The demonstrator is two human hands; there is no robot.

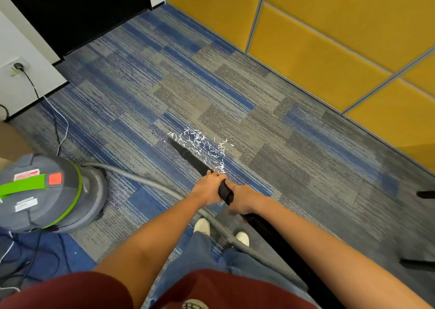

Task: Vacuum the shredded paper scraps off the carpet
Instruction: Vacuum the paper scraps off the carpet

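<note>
White shredded paper scraps (pixel 204 145) lie scattered on the blue and grey carpet (pixel 164 92) in front of me. A black vacuum nozzle (pixel 188 154) points forward and left, its slanted tip touching the carpet at the left edge of the scraps. My left hand (pixel 210 186) grips the nozzle tube just behind it. My right hand (pixel 243 200) grips the black ribbed wand a little further back. A grey ribbed hose (pixel 146 180) runs from the wand round to the grey and green vacuum canister (pixel 44 192) at my left.
Yellow padded wall panels (pixel 317 40) line the right side. A black power cord (pixel 35 89) runs from a wall socket at the left down to the carpet. More cables lie behind the canister. My white shoes (pixel 202 226) stand below the hands. Black chair legs (pixel 426 194) show at the right edge.
</note>
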